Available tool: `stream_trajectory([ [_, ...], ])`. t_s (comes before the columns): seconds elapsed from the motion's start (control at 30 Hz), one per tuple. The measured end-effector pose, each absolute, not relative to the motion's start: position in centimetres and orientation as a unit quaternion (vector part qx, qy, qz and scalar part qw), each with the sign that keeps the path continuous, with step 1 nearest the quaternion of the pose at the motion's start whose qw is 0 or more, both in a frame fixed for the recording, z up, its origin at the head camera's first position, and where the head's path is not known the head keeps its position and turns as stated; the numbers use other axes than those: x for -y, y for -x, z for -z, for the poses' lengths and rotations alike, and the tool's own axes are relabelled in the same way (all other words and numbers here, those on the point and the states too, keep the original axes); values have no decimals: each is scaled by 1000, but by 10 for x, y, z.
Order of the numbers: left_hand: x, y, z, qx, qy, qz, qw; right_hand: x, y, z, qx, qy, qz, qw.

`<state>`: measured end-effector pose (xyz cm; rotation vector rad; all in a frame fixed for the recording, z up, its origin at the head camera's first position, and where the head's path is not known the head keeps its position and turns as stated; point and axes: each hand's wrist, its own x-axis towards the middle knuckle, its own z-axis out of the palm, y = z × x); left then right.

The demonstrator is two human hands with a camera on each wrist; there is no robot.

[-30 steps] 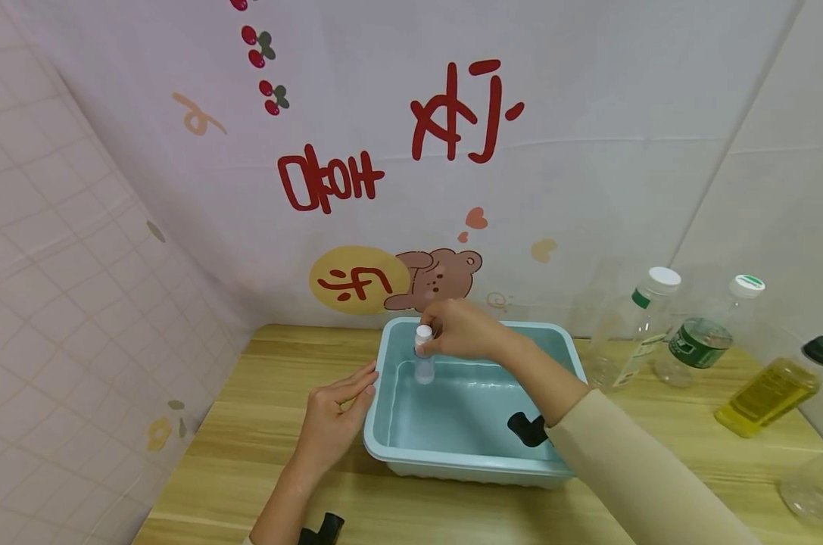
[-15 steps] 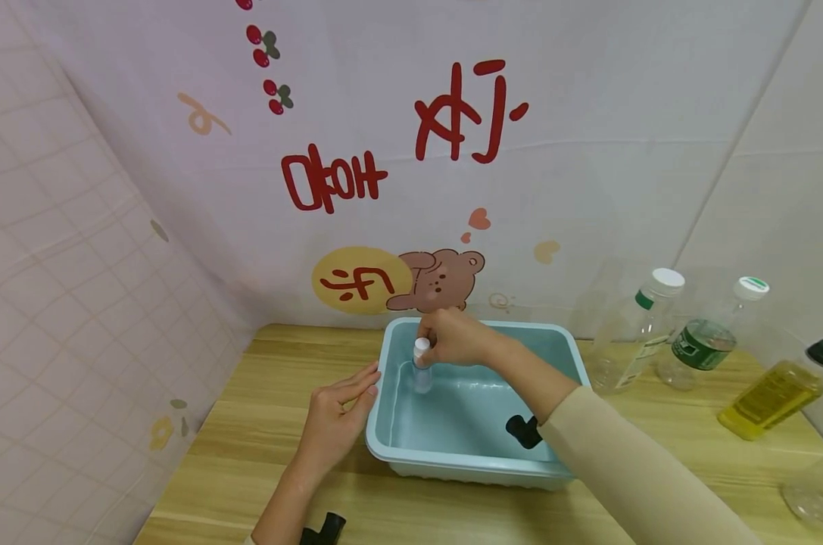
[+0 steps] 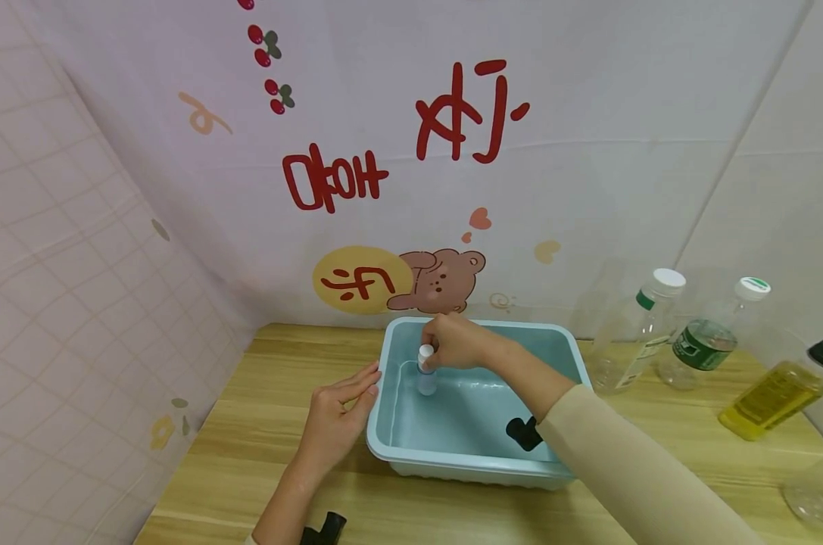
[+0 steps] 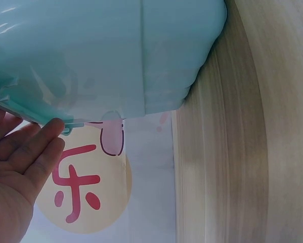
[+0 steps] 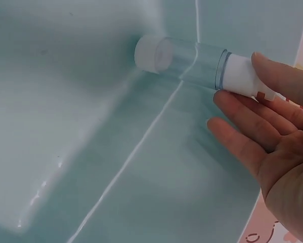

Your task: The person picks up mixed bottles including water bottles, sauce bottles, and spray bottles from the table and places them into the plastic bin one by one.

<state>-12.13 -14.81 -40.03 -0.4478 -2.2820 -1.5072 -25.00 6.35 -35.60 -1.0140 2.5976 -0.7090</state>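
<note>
My right hand (image 3: 462, 339) pinches a small see-through bottle (image 3: 427, 384) by its white top, inside the left back part of a light blue plastic basin (image 3: 469, 460). In the right wrist view, the thumb and fingers of the right hand (image 5: 288, 147) grip the white end of the bottle (image 5: 194, 61). Its clear body and white base point down at the basin floor. My left hand (image 3: 336, 420) has its fingertips against the basin's left rim. The left wrist view shows the left hand (image 4: 22, 169) with extended fingers beside the basin wall (image 4: 100, 55).
On the right of the wooden table (image 3: 268, 393) stand a tall clear bottle (image 3: 636, 333), a green-labelled bottle (image 3: 704, 344) and a bottle of yellow liquid (image 3: 772, 397). A clear container (image 3: 816, 492) is cut off at the right edge. Behind hangs a printed cloth (image 3: 356, 68).
My right hand has lowered the bottle deeper into the basin, mostly in the first half second. The left hand has stayed at the rim.
</note>
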Motion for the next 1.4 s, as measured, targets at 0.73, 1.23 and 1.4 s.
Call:
stream_trajectory([
  [0.73,152,132,418,811,174,524,194,-58,247,356,-907,332,210,150],
  [1.23,153,130,417,809,167,530,192,-69,247,328,-904,329,244,124],
  [1.4,153,129,417,809,167,530,191,-75,242,312,-900,345,244,110],
])
